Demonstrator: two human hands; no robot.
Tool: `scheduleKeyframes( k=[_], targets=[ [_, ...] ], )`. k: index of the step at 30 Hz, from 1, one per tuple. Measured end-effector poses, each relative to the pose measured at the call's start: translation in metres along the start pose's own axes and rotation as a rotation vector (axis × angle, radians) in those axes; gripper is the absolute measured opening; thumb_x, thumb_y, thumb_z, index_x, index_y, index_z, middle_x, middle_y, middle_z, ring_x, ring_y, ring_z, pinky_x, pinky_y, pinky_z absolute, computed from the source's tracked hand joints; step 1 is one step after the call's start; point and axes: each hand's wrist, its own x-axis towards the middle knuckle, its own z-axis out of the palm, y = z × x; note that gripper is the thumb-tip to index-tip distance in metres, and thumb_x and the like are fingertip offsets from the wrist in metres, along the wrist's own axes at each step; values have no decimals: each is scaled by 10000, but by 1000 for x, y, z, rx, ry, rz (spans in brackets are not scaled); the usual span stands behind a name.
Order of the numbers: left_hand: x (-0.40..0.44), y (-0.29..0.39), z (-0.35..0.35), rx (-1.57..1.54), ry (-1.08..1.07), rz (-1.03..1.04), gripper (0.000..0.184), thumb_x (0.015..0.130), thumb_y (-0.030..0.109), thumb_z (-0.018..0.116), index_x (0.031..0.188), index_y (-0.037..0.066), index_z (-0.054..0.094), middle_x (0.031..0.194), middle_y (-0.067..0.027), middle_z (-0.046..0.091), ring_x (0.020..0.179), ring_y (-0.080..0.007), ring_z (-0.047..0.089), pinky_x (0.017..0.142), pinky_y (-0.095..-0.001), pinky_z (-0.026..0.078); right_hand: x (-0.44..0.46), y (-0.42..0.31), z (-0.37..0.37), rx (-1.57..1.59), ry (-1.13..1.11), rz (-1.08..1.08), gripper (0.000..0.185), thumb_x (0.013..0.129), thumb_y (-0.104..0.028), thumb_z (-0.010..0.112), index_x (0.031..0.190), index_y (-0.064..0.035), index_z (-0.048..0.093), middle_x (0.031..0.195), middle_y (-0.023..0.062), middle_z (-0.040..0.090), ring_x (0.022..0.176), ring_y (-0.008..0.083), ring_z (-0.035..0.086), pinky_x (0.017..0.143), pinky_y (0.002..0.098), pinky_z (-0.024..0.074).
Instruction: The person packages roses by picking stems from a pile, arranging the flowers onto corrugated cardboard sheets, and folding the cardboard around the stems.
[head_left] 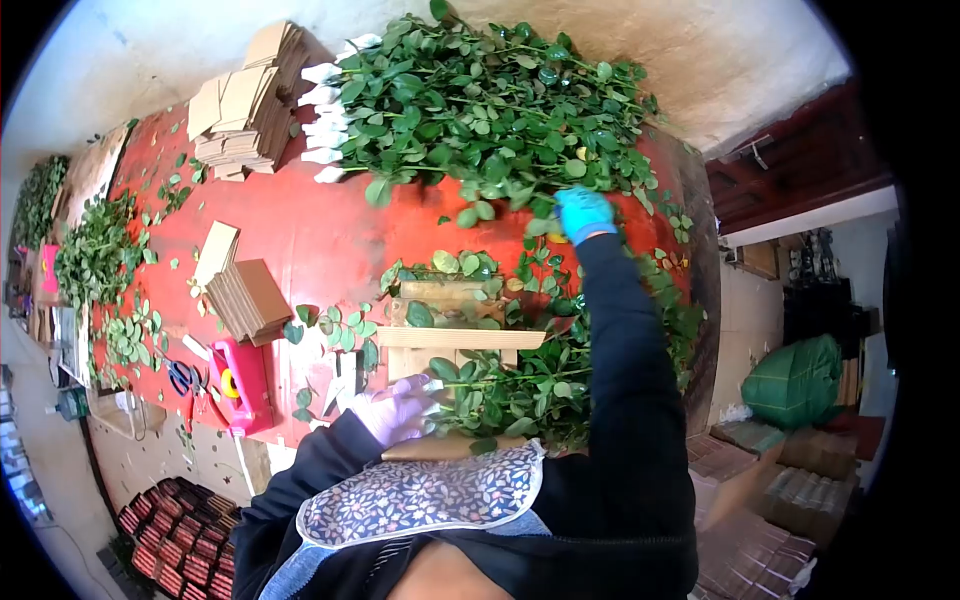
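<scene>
My left hand [395, 412], in a lilac glove, is closed around the white-wrapped heads of leafy rose stems [530, 385] at the table's near edge. My right hand [585, 213], in a blue glove, reaches across to the lower edge of a large heap of leafy rose stems [490, 110]. Its fingers look closed on a leafy stem there, partly hidden by the leaves. White wraps [322, 125] cap the heap's left end. Between my hands is a wooden stand [460, 339] with loose leaves about it.
Left of the stand are folded cardboard pieces [250, 300], a pink tape dispenser [243, 385] and scissors [180, 377]. More cardboard [240, 110] is stacked at the back. Another leafy pile [100, 245] lies at the far left of the red table [300, 235].
</scene>
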Motion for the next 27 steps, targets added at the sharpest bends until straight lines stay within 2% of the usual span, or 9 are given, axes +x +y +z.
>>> scheduleKeyframes(
  k=[4, 8, 11, 18, 21, 24, 25, 26, 27],
  targets=[
    [0, -3, 2, 42, 15, 60, 538, 779, 249, 776, 1277, 168, 591, 1423, -110, 469, 1122, -285, 618, 821, -378, 561, -40, 32, -62, 177, 161, -183, 171, 852, -177, 634, 994, -92, 677, 952, 143, 666, 869, 334, 652, 755, 446, 510],
    [-1, -16, 12, -105, 42, 122, 503, 762, 184, 794, 1217, 111, 593, 1450, -146, 443, 1201, -333, 574, 870, -401, 558, -65, 15, -102, 116, 29, -198, 215, 830, -124, 634, 1038, -106, 687, 942, 117, 683, 858, 310, 667, 757, 414, 535],
    [-2, -15, 12, -88, 59, 137, 478, 774, 195, 780, 1208, 121, 596, 1446, -146, 453, 1210, -321, 573, 885, -394, 553, -73, 9, -94, 485, -25, -245, 349, 822, -51, 626, 1167, -84, 666, 1023, 132, 683, 868, 307, 663, 783, 408, 529],
    [-6, -20, 19, 14, 65, 66, 505, 809, 301, 739, 1264, 195, 546, 1469, -29, 452, 1237, -247, 559, 865, -375, 547, -104, -16, -113, 691, 152, -275, 266, 870, -82, 619, 1129, -36, 656, 947, 164, 656, 876, 345, 639, 747, 412, 500],
    [-5, -18, 22, -934, -71, -229, 554, 791, 273, 747, 1299, 204, 537, 1499, -26, 427, 1216, -244, 571, 843, -354, 551, -121, -22, -117, 641, 145, -338, 286, 861, 33, 660, 1140, -34, 669, 994, 121, 680, 886, 247, 660, 784, 352, 525],
    [-7, -35, 37, -154, 71, 55, 665, 782, 264, 753, 1394, 226, 495, 1481, -43, 446, 1126, -248, 626, 842, -343, 556, -149, -20, -90, 921, 161, -333, 299, 855, 79, 656, 1132, -33, 673, 1024, 99, 665, 907, 205, 651, 780, 349, 524],
    [-6, -38, 45, -831, 17, -71, 680, 780, 260, 757, 1403, 225, 489, 1459, -43, 468, 1115, -246, 630, 838, -340, 557, -161, -23, -89, 1022, 145, -287, 312, 854, 94, 652, 1140, -31, 671, 1026, 95, 663, 904, 199, 647, 788, 342, 521],
    [-7, -37, 45, -827, 39, -77, 694, 771, 250, 770, 1406, 220, 490, 1386, -52, 511, 1080, -250, 638, 824, -341, 553, -169, -27, -90, 1123, 128, -234, 325, 853, 108, 648, 1148, -28, 669, 1028, 91, 662, 901, 194, 643, 795, 335, 517],
    [-9, -34, 41, -833, 55, -112, 709, 763, 240, 784, 1409, 214, 492, 1314, -61, 555, 1045, -253, 646, 811, -342, 550, -173, -31, -106, 928, 50, -348, 363, 806, 74, 625, 1160, -6, 644, 956, 155, 659, 872, 291, 658, 732, 344, 510]
  ],
)
